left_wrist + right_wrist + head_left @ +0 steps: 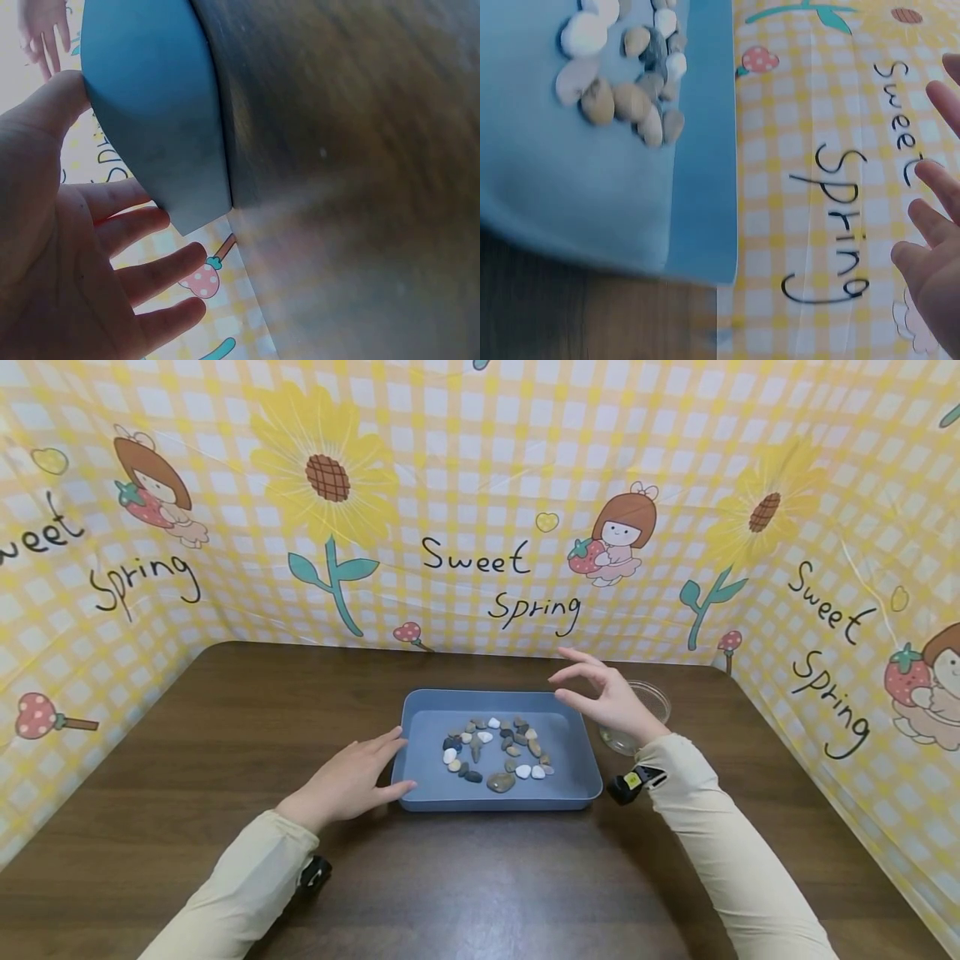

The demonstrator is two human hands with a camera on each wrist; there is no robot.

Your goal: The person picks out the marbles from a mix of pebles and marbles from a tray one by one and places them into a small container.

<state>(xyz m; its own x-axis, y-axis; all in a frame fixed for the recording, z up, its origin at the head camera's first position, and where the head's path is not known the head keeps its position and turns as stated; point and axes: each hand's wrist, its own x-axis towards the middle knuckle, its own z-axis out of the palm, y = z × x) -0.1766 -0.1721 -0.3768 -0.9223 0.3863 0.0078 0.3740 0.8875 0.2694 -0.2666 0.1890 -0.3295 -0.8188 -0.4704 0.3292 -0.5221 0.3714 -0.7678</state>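
A shallow blue-grey tray (420,785) lies on the table, with several white, tan, grey and dark pebbles (501,782) set out in a curving outline on its floor. My left hand (348,781) rests at the tray's left side, thumb and fingertips on the rim, fingers spread; the left wrist view shows its palm facing the tray wall (161,112). Above the tray's back right corner, my right hand (603,697) is raised with fingers apart and nothing between them. In the right wrist view its fingers (934,225) stand away from the pebbles (634,101).
A clear glass bowl (652,697) stands right of the tray, partly behind my right hand and wrist. The brown wooden table (480,877) is enclosed at the back and sides by a yellow checked cloth (450,468) with printed flowers and lettering. Each wrist wears a black camera strap.
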